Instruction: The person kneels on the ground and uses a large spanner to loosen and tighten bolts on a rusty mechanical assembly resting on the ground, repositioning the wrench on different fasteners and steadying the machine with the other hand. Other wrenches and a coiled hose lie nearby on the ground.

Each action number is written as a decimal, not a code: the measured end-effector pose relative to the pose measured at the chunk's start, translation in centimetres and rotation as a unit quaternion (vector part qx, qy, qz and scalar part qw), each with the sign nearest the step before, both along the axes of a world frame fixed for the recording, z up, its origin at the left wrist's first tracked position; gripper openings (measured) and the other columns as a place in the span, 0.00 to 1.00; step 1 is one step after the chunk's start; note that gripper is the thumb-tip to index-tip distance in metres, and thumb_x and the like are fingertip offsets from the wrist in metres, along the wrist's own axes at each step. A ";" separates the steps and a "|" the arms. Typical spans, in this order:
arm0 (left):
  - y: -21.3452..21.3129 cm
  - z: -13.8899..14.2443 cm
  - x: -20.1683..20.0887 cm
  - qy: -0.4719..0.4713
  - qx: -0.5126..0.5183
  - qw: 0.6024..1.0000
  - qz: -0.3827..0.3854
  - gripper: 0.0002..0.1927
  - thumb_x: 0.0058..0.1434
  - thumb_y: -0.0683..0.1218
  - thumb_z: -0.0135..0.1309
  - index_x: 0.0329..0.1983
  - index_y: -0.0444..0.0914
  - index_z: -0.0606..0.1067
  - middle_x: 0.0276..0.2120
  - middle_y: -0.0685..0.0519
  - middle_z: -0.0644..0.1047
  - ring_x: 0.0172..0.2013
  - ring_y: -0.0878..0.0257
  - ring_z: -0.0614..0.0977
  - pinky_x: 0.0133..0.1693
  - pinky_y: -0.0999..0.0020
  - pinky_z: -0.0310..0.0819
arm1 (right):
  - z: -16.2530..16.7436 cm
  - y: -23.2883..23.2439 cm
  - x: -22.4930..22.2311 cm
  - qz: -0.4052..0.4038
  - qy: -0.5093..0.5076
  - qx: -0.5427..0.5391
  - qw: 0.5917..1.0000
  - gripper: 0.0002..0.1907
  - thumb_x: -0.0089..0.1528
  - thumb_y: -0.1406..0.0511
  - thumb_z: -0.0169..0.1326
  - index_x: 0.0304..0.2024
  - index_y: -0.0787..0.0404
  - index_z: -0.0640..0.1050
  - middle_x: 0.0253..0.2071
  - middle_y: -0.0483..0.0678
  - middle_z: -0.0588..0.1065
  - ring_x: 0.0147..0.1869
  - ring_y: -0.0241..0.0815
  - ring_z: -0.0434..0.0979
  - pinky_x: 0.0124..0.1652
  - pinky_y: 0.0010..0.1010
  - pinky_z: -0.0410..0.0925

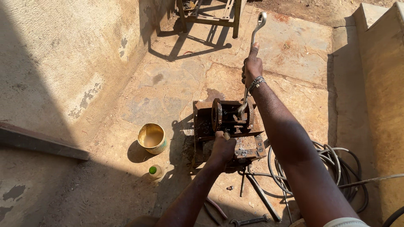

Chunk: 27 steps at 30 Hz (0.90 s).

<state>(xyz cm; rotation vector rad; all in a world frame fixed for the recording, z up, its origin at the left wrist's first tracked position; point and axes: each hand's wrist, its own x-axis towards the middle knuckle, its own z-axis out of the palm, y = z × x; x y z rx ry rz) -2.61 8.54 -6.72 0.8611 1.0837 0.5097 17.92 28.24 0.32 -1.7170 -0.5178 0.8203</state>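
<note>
Hands: both busy on one job, seen from above w/ arms stretched fwd.
Right hand [252,67]: clenched round the shank of a long steel wrench [251,63], thumb laid along it; beaded bracelet [256,84] at the wrist.
Left hand [223,147]: closed on a short handle at the near side of the machine; what kind of tool it is can't be made out, fingers hide it.
Wrench: stands nearly upright, ring end up in the sun, lower end seated on a fitting in the middle of the machine.
Machine [227,130]: rusty metal block w/ a round wheel-like part on its left; sits on the stone floor [176,84], between the two arms.
Progress: judged mid-step. Wrench is engaged and both hands grip, but nothing looks taken off yet; no loose bolts clearly visible by the block. Whether the fitting is going on or coming off can't be told.
Nearby, left: open tin [152,138] w/ pale liquid, small bottle w/ green cap [154,170] just beside it.
Nearby, right: coil of hose & cable [336,168].
Near edge: spare spanner [250,220] and thin rods on the floor, untouched.
Far end: metal frame [210,14] casting a shadow.
</note>
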 end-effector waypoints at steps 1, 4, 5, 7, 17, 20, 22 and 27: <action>0.0 0.2 -0.1 0.002 -0.001 1.000 -0.001 0.21 0.60 0.41 0.48 0.53 0.37 0.55 0.31 0.48 0.67 0.23 0.64 0.72 0.22 0.66 0.72 | -0.1 0.1 0.0 0.003 -0.003 0.006 1.000 0.38 0.61 0.28 0.30 0.16 0.48 0.58 0.14 0.35 0.55 0.15 0.32 0.50 0.15 0.32 0.46; 0.1 0.5 -0.1 0.007 0.003 1.000 -0.004 0.22 0.60 0.41 0.48 0.55 0.38 0.55 0.31 0.48 0.69 0.23 0.65 0.72 0.22 0.66 0.72 | -0.3 0.5 -0.1 0.003 0.002 0.005 1.000 0.38 0.61 0.28 0.31 0.17 0.48 0.58 0.15 0.36 0.55 0.15 0.32 0.51 0.15 0.32 0.47; 0.1 0.5 -0.1 0.010 0.008 1.000 -0.004 0.22 0.59 0.41 0.47 0.55 0.36 0.56 0.31 0.48 0.69 0.23 0.64 0.72 0.22 0.66 0.71 | -0.4 0.7 -0.2 -0.003 0.011 -0.009 1.000 0.38 0.61 0.28 0.31 0.18 0.49 0.59 0.15 0.36 0.55 0.15 0.32 0.52 0.15 0.32 0.47; 0.1 0.4 -0.1 0.015 0.013 1.000 -0.004 0.21 0.59 0.41 0.47 0.54 0.35 0.57 0.31 0.47 0.69 0.23 0.63 0.73 0.22 0.66 0.70 | -0.4 1.0 -0.5 -0.009 0.022 -0.022 0.999 0.38 0.61 0.28 0.31 0.18 0.49 0.60 0.16 0.36 0.56 0.16 0.32 0.53 0.16 0.31 0.49; 0.4 -0.5 -0.1 0.055 0.035 0.998 -0.013 0.19 0.58 0.43 0.49 0.50 0.36 0.59 0.32 0.48 0.69 0.29 0.63 0.73 0.27 0.64 0.70 | -0.4 1.4 -1.3 0.010 0.011 -0.023 1.000 0.37 0.61 0.29 0.32 0.19 0.49 0.61 0.15 0.36 0.56 0.15 0.32 0.53 0.15 0.31 0.50; 0.4 -0.8 -0.1 0.057 0.049 0.997 -0.011 0.17 0.58 0.44 0.49 0.48 0.36 0.60 0.32 0.48 0.70 0.29 0.63 0.74 0.27 0.64 0.71 | -0.3 1.2 -1.3 0.011 0.022 -0.023 0.999 0.37 0.62 0.29 0.31 0.19 0.48 0.60 0.16 0.35 0.55 0.16 0.32 0.51 0.15 0.30 0.49; 0.3 -0.8 -0.2 0.054 0.051 0.997 -0.008 0.17 0.58 0.43 0.49 0.48 0.37 0.59 0.32 0.48 0.70 0.29 0.63 0.74 0.27 0.64 0.71 | -0.3 1.1 -1.3 0.011 0.020 -0.025 0.999 0.37 0.63 0.29 0.30 0.20 0.48 0.59 0.16 0.35 0.55 0.16 0.31 0.51 0.15 0.30 0.49; 0.3 -0.6 -0.3 0.026 0.036 0.999 -0.003 0.17 0.58 0.42 0.48 0.48 0.36 0.58 0.32 0.48 0.69 0.28 0.62 0.73 0.25 0.64 0.71 | -0.3 0.3 -1.6 0.027 -0.001 0.023 0.999 0.34 0.65 0.32 0.34 0.22 0.49 0.58 0.16 0.35 0.54 0.16 0.31 0.49 0.15 0.30 0.45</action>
